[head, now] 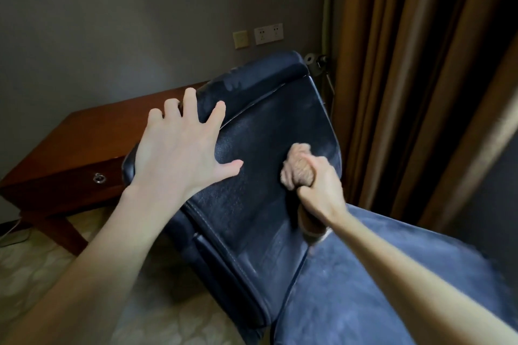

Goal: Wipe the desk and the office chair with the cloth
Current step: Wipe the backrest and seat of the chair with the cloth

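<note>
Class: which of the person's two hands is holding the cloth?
The right hand: it grips the bunched cloth against the chair; the left hand rests spread on it, empty.

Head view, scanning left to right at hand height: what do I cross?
The desk → left hand → cloth → right hand gripping it → curtain. The office chair back lies under both hands, so it has no single place in the order.
</note>
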Demonstrator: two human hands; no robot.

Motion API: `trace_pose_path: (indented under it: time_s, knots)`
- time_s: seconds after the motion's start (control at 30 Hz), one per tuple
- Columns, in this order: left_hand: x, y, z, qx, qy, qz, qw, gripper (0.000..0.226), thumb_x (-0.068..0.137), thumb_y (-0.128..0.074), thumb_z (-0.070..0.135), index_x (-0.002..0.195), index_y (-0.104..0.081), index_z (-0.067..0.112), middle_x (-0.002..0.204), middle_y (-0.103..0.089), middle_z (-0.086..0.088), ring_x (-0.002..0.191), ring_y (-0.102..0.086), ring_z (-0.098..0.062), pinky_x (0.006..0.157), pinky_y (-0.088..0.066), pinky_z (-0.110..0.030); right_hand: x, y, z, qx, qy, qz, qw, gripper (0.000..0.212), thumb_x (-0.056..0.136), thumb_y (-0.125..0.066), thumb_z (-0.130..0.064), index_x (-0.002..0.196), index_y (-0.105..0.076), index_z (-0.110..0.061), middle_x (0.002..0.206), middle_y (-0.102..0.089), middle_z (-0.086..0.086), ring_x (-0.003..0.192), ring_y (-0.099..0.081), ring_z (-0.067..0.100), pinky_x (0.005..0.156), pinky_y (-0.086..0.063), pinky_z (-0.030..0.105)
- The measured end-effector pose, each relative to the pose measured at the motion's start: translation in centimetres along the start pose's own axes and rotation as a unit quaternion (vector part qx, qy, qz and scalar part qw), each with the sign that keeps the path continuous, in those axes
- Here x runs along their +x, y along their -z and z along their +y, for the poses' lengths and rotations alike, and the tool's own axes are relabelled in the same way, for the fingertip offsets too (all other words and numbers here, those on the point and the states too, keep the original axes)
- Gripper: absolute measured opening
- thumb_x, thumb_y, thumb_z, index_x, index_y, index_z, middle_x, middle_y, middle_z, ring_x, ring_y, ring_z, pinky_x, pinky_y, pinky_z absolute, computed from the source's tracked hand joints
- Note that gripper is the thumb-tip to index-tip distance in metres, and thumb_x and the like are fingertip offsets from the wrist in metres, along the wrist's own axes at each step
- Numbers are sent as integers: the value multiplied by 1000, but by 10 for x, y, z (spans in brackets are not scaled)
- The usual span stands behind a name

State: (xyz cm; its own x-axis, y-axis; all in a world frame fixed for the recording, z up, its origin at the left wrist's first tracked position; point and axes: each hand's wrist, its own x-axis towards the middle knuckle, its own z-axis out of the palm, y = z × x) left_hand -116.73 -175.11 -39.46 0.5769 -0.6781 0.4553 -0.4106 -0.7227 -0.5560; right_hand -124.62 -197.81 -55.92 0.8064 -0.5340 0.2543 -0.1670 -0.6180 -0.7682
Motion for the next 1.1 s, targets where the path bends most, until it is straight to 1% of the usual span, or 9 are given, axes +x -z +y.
trace_pose_path:
  time_s: [0.13,0.3,0.43,0.57,0.63,0.83,0.9,1.0,1.1]
  knots:
    - [3,-1,-2,-13,-3,6,1000,108,72,-37,93,156,-34,26,154,-36,-26,114,-54,-40,83,-46,-46,-73,-29,-41,36,-9,21,999,81,57,-53,-17,137,-58,-27,124,-59,1,111,-55,29,100,-45,44]
    - [3,1,-6,-27,-13,8,1000,105,75,-33,92,157,-31,27,157,-34,-25,123,-52,-41,91,-48,-47,-131,-41,-72,50,17,-10,999,81,60,-51,-19,140,-54,-31,130,-53,-10,114,-50,21,102,-43,40]
    - [5,5,-8,-60,-14,2,998,98,78,-33,90,155,-33,29,159,-32,-23,129,-49,-41,96,-46,-47,-144,-16,-64,64,65,-59,994,69,59,-51,-27,126,-60,-39,110,-60,-15,106,-61,11,92,-47,24]
    - [12,9,-3,-87,-9,-4,996,93,80,-35,87,153,-37,30,161,-29,-22,135,-43,-40,101,-42,-49,-128,13,-52,92,33,51,994,65,56,-58,-12,109,-58,-50,103,-65,-30,102,-60,-7,85,-44,11]
    - [12,9,3,-87,-5,1,996,91,83,-39,83,155,-35,28,164,-24,-24,143,-34,-41,108,-37,-51,-114,21,-49,108,-6,96,989,72,55,-57,-12,114,-56,-53,102,-64,-32,105,-59,-4,87,-42,13]
    - [11,-5,47,-9,9,-7,1000,93,92,-33,73,161,-21,12,164,-2,-37,154,0,-51,120,-7,-69,-59,45,-10,63,-49,150,986,86,67,-61,-2,146,-52,-33,140,-62,0,130,-55,20,101,-42,25]
    - [19,-14,55,25,-12,-3,1000,96,95,-24,73,162,-16,5,166,-2,-33,155,2,-48,119,-5,-71,-40,51,13,54,-78,158,983,84,67,-59,-8,147,-49,-34,141,-62,-3,130,-56,25,97,-46,30]
    - [26,-27,55,44,-47,9,998,104,93,-13,78,161,-13,0,170,-6,-22,157,1,-40,119,-3,-69,-23,59,46,52,-94,168,980,84,61,-56,-17,141,-49,-43,137,-65,-11,125,-58,22,90,-40,24]
    - [39,-39,54,53,-63,19,996,111,88,-10,84,162,-12,1,170,-6,-19,158,1,-34,121,-1,-66,6,69,74,51,-98,166,980,89,66,-61,-6,142,-45,-50,140,-60,-21,130,-55,12,97,-37,19]
